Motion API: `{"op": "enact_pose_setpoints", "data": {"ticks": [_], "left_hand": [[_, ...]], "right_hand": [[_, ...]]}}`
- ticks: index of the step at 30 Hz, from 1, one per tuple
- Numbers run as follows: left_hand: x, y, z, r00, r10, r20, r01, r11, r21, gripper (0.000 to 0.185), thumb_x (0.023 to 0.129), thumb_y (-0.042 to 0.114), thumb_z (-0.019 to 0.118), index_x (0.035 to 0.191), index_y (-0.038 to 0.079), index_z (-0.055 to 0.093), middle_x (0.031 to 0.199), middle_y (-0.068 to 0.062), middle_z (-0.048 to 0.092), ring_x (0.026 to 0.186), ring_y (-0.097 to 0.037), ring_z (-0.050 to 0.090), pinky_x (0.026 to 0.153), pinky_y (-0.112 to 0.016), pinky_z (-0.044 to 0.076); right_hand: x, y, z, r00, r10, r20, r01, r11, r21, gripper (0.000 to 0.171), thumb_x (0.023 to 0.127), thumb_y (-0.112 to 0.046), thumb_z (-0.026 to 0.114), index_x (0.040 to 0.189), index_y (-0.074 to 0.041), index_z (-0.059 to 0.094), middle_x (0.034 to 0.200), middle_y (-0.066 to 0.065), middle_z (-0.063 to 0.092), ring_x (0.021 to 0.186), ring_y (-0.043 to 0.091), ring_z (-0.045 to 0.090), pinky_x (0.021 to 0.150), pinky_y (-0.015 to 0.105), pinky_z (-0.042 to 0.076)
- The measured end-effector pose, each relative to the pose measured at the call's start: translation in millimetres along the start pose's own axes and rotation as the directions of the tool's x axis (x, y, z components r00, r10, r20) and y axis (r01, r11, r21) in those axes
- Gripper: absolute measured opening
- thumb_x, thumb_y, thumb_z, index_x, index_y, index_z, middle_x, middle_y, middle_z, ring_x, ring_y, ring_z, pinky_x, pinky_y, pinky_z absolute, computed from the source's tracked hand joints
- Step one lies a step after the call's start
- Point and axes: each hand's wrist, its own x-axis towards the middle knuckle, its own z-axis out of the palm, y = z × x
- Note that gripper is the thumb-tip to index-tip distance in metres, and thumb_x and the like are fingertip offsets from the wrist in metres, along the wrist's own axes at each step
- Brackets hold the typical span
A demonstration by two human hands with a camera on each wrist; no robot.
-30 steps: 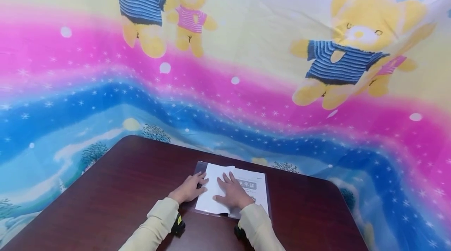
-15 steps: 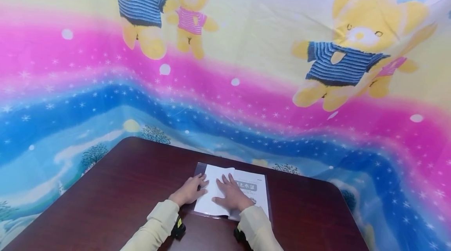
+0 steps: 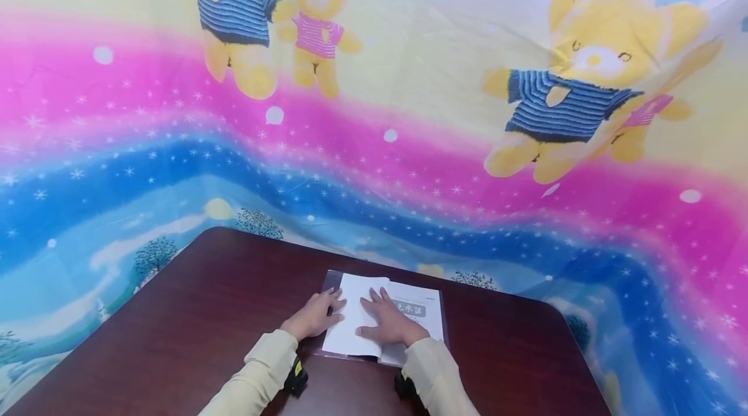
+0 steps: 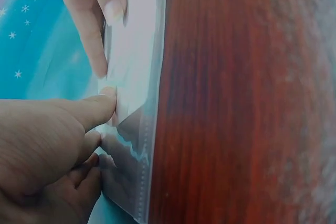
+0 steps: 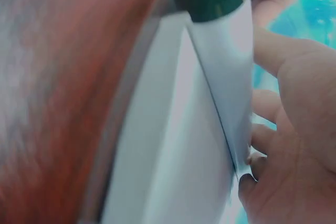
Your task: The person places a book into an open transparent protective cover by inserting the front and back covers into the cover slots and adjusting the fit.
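Observation:
A book (image 3: pixel 432 322) with printed lettering on its right-hand page lies open on the table, its blank white cover flap (image 3: pixel 353 302) folded over to the left. Clear plastic book cover (image 3: pixel 332 281) shows past the flap's left side and along the bottom edge. My left hand (image 3: pixel 311 315) rests at the left edge, fingers spread, its thumb (image 4: pixel 97 109) touching the white flap's edge. On the flap near the fold lies my right hand (image 3: pixel 390 322), fingers spread. From the right wrist view, the flap (image 5: pixel 226 66) curves upward beside that hand, showing green inside its curl.
The dark reddish-brown table (image 3: pixel 193 331) extends around the book on all sides. Behind it hangs a curtain (image 3: pixel 409 169) printed with teddy bears and snowflakes. Each wrist wears a black camera strap (image 3: pixel 296 377).
My right wrist and sleeve have shifted slightly to the right, while the fingers stay on the flap. The left hand and the book look nearly still.

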Motion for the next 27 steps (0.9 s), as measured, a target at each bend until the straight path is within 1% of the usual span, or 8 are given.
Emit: {"op": "enact_pose_setpoints", "data": {"ticks": [4, 7, 12, 16, 20, 27], "left_hand": [[-1.3, -1.6, -0.1, 1.0, -0.008, 0.008, 0.008, 1.0, -0.029, 0.043, 0.099, 0.018, 0.067, 0.138, 0.0, 0.062, 0.158, -0.02, 0.042, 0.149, -0.046, 0.027, 0.117, -0.063, 0.028], [-1.2, -3.6, 0.4, 1.0, -0.007, 0.005, 0.007, 0.999, -0.033, 0.042, 0.1, 0.017, 0.066, 0.138, 0.0, 0.061, 0.158, -0.02, 0.041, 0.15, -0.046, 0.027, 0.118, -0.063, 0.028], [-1.1, -3.6, 3.2, 1.0, -0.013, 0.009, 0.013, 0.999, -0.037, 0.043, 0.1, 0.017, 0.066, 0.139, 0.001, 0.061, 0.159, -0.02, 0.041, 0.151, -0.044, 0.026, 0.118, -0.062, 0.028], [-0.9, -0.3, 5.2, 1.0, -0.003, 0.017, 0.004, 0.999, -0.046, 0.043, 0.1, 0.016, 0.066, 0.139, 0.0, 0.06, 0.158, -0.021, 0.041, 0.151, -0.045, 0.026, 0.118, -0.063, 0.028], [-1.1, 0.2, 5.7, 1.0, -0.004, 0.015, 0.005, 0.999, -0.044, 0.044, 0.1, 0.017, 0.066, 0.14, 0.0, 0.06, 0.158, -0.021, 0.041, 0.151, -0.045, 0.026, 0.117, -0.063, 0.029], [-2.2, -1.9, 2.2, 1.0, -0.006, -0.004, 0.006, 1.0, -0.029, 0.044, 0.1, 0.018, 0.066, 0.141, 0.002, 0.06, 0.158, -0.019, 0.042, 0.15, -0.044, 0.028, 0.117, -0.062, 0.031]], "right_hand": [[-6.0, 8.5, -4.8, 1.0, -0.002, 0.019, 0.001, 0.999, 0.041, 0.088, 0.092, -0.047, 0.072, 0.159, -0.005, 0.033, 0.169, 0.023, 0.011, 0.155, 0.046, 0.004, 0.119, 0.068, 0.02], [-11.5, 14.3, -9.3, 0.999, 0.003, 0.048, -0.006, 0.998, 0.061, 0.094, 0.091, -0.048, 0.073, 0.161, -0.004, 0.026, 0.17, 0.022, 0.007, 0.156, 0.045, 0.003, 0.119, 0.068, 0.02], [-18.2, 18.6, -13.8, 0.995, 0.015, 0.099, -0.022, 0.997, 0.07, 0.095, 0.094, -0.046, 0.071, 0.162, -0.005, 0.02, 0.17, 0.021, 0.002, 0.156, 0.044, 0.002, 0.12, 0.067, 0.018], [-20.6, 16.5, -14.2, 0.994, 0.03, 0.108, -0.039, 0.996, 0.081, 0.093, 0.094, -0.044, 0.071, 0.162, -0.006, 0.021, 0.17, 0.021, 0.002, 0.156, 0.045, 0.003, 0.121, 0.067, 0.017], [-22.0, 11.8, -13.5, 0.994, 0.038, 0.098, -0.046, 0.996, 0.078, 0.093, 0.093, -0.042, 0.074, 0.161, -0.003, 0.024, 0.169, 0.023, 0.004, 0.155, 0.046, 0.004, 0.121, 0.067, 0.017], [-16.0, 3.6, -8.5, 0.996, 0.055, 0.071, -0.058, 0.998, 0.039, 0.092, 0.092, -0.042, 0.075, 0.16, -0.003, 0.027, 0.169, 0.023, 0.006, 0.156, 0.044, 0.005, 0.121, 0.065, 0.018]]}}
